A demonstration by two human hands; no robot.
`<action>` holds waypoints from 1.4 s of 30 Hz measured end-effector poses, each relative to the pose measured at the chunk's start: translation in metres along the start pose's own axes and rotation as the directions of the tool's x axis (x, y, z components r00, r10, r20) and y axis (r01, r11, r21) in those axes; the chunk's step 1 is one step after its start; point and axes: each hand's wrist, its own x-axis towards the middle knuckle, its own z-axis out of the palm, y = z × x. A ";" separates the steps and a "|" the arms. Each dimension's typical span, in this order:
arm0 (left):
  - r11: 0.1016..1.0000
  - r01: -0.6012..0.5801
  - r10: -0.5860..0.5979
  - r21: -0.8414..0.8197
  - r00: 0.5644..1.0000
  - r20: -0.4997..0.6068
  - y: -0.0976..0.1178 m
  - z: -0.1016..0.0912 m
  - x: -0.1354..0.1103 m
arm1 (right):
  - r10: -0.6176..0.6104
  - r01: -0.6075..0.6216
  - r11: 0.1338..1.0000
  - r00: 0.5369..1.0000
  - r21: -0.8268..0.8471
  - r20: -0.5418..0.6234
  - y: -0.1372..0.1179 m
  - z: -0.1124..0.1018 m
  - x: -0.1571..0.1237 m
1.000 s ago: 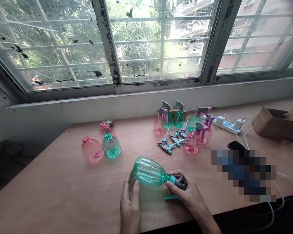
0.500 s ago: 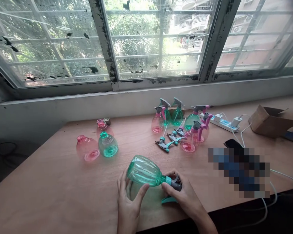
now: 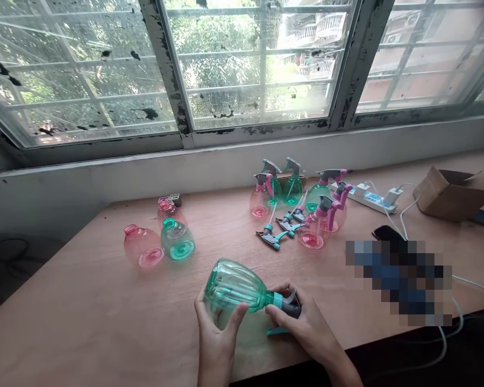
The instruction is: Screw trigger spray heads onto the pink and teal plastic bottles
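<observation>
Tilted nearly on its side above the table, a clear green spray bottle (image 3: 237,285) is held between both hands. My left hand (image 3: 218,338) is closed around its body near the base, thumb along the lower side. Around the neck end, my right hand (image 3: 308,322) grips the grey and turquoise spray head (image 3: 288,305), which sits at the bottle's mouth. The turquoise trigger (image 3: 277,331) points down below the right hand. Whether the collar is fully tight I cannot tell.
To the left stand open bottles, a green one (image 3: 178,242) and two pink ones (image 3: 143,247). Several bottles with sprayers (image 3: 312,231) and loose spray heads (image 3: 271,236) are at the back right. Beyond lie a power strip (image 3: 373,201), a phone (image 3: 387,234) and a cardboard box (image 3: 447,193).
The bottle's base has tipped slightly down and to the left, with my left hand shifting around it. My right hand keeps its grip on the spray head. The view has moved slightly.
</observation>
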 end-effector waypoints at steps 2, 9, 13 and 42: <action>1.000 -0.014 0.014 0.001 1.000 0.007 -0.005 -0.003 0.003 | 0.000 0.000 1.000 1.000 0.010 -0.004 0.000 -0.001 0.001; 1.000 0.008 -0.004 -0.023 0.988 0.151 -0.004 -0.009 0.006 | -0.006 0.008 0.998 1.000 0.068 -0.028 0.003 -0.003 0.002; 0.998 0.047 -0.043 -0.045 0.993 0.106 -0.002 -0.009 0.005 | -0.031 0.032 0.995 0.999 0.093 -0.017 0.002 -0.002 0.002; 0.991 -0.133 0.129 0.009 0.974 0.189 0.016 -0.006 -0.007 | -0.138 0.136 0.981 0.990 0.136 0.009 -0.004 -0.008 -0.009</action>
